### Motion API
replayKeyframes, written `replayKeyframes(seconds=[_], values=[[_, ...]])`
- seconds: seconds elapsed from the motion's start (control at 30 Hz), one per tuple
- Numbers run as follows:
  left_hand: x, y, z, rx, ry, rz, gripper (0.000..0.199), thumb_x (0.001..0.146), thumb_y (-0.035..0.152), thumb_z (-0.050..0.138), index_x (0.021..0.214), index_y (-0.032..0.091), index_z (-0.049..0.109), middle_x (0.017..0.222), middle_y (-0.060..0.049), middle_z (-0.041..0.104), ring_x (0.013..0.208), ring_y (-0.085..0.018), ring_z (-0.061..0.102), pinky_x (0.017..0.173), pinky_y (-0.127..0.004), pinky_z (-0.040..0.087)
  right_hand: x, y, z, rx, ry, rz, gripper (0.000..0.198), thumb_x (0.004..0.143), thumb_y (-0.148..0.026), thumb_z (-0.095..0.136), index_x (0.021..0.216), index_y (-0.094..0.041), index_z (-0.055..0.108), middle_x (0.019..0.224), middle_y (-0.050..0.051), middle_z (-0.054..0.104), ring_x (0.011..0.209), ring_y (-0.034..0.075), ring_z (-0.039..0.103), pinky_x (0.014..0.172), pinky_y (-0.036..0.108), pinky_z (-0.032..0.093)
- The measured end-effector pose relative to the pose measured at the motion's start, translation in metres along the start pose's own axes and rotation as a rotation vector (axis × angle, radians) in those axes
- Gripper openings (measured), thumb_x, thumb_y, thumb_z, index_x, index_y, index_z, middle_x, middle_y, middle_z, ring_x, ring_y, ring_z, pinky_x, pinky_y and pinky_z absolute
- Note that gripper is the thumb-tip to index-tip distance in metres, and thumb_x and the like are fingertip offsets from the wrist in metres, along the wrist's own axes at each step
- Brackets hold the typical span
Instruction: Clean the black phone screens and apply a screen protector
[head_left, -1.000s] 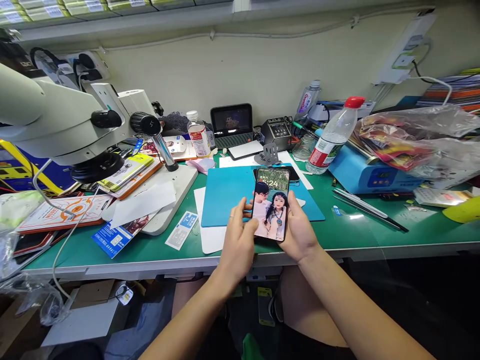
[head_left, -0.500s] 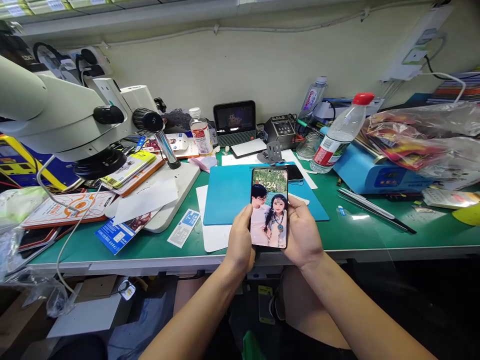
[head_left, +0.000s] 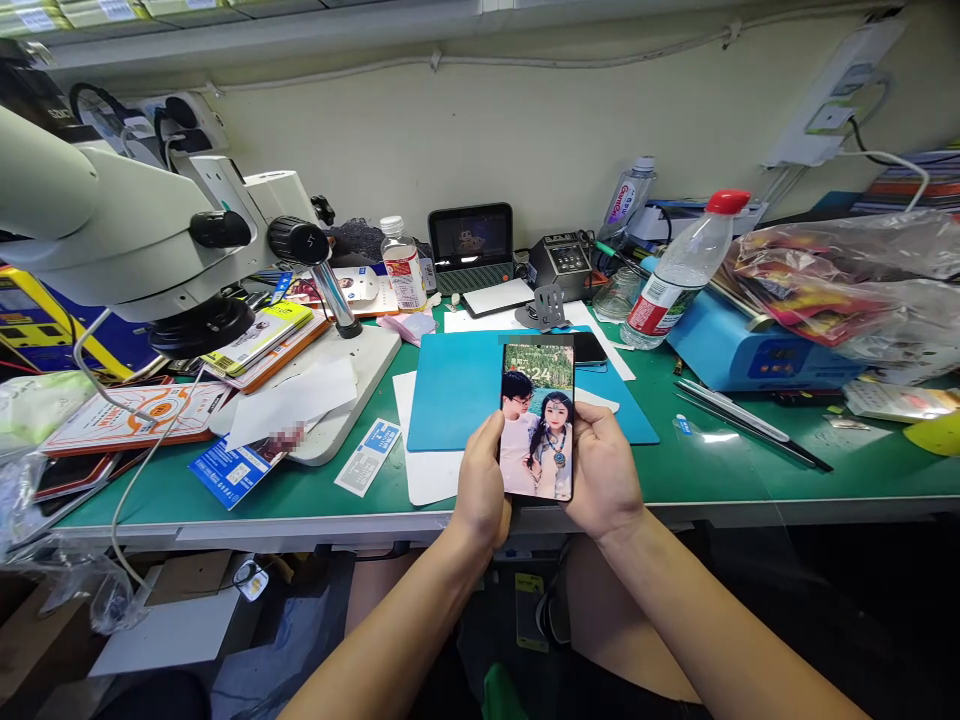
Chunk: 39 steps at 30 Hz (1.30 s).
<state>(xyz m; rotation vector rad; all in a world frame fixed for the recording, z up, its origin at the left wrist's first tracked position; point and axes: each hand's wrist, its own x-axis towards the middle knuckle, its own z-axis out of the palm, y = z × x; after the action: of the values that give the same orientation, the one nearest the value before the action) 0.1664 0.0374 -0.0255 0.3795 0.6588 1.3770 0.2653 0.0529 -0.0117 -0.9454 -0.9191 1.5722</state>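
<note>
Should both hands (head_left: 484, 480) gripping the slim black phone (head_left: 537, 425) slacken, it could fall before the rectangular blue mat (head_left: 454, 390).

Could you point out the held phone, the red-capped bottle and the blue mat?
Held phone (head_left: 537, 425): head view, middle of its lit screen.
Red-capped bottle (head_left: 682, 270): head view, clear side above its label.
Blue mat (head_left: 456, 392): head view, bare surface left of the phone.

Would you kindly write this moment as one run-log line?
left hand: holding phone at left side | right hand: holding right side | screen: lit, showing a picture | beyond phone: blue mat on desk
</note>
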Motion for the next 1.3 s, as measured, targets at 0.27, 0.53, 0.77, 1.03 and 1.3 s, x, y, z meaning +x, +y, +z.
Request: replayKeyframes(seconds=[0.27,0.53,0.77,1.03,1.3], values=[[-0.002,-0.002,-0.003,0.022,-0.027,0.023,0.033,0.088,0.043,0.069,0.104,0.016,0.074,0.107,-0.008,0.077,0.119,-0.028,0.065,0.104,-0.038,0.049,0.001,0.001,-0.001,0.084,0.065,0.076,0.050,0.090,-0.047,0.035,0.112,-0.020,0.071,0.111,0.007,0.077,0.117,0.033,0.068,0.103,0.056,0.052],[-0.006,-0.004,-0.005,0.079,0.059,0.045,0.032,0.086,0.046,0.071,0.100,0.018,0.076,0.110,-0.005,0.075,0.117,-0.026,0.064,0.105,-0.037,0.047,-0.003,0.002,-0.002,0.150,0.065,0.078,0.040,0.088,-0.045,0.039,0.096,-0.024,0.073,0.106,0.004,0.078,0.121,0.033,0.065,0.105,0.054,0.052],[-0.008,-0.003,-0.006,0.060,0.046,0.047,0.033,0.087,0.047,0.072,0.099,0.017,0.076,0.107,-0.005,0.076,0.113,-0.025,0.066,0.105,-0.036,0.047,-0.009,-0.004,0.007,0.313,0.065,0.121,0.030,0.084,-0.041,0.050,0.087,-0.022,0.074,0.100,0.004,0.078,0.113,0.031,0.068,0.101,0.047,0.054],[-0.011,-0.002,-0.005,-0.017,0.064,-0.044,0.033,0.095,0.042,0.059,0.106,0.014,0.074,0.113,-0.008,0.076,0.114,-0.025,0.067,0.106,-0.037,0.049,-0.016,-0.007,0.018,0.303,0.100,0.081,0.027,0.081,-0.044,0.060,0.088,-0.021,0.073,0.093,0.003,0.077,0.104,0.028,0.070,0.093,0.039,0.057],[-0.016,-0.004,-0.005,0.007,0.074,0.052,0.035,0.087,0.047,0.070,0.100,0.015,0.075,0.103,-0.006,0.075,0.104,-0.023,0.068,0.095,-0.034,0.053,-0.020,-0.007,0.018,0.258,0.133,0.043,0.025,0.082,-0.043,0.059,0.082,-0.021,0.069,0.094,0.002,0.076,0.103,0.027,0.070,0.090,0.038,0.058]])
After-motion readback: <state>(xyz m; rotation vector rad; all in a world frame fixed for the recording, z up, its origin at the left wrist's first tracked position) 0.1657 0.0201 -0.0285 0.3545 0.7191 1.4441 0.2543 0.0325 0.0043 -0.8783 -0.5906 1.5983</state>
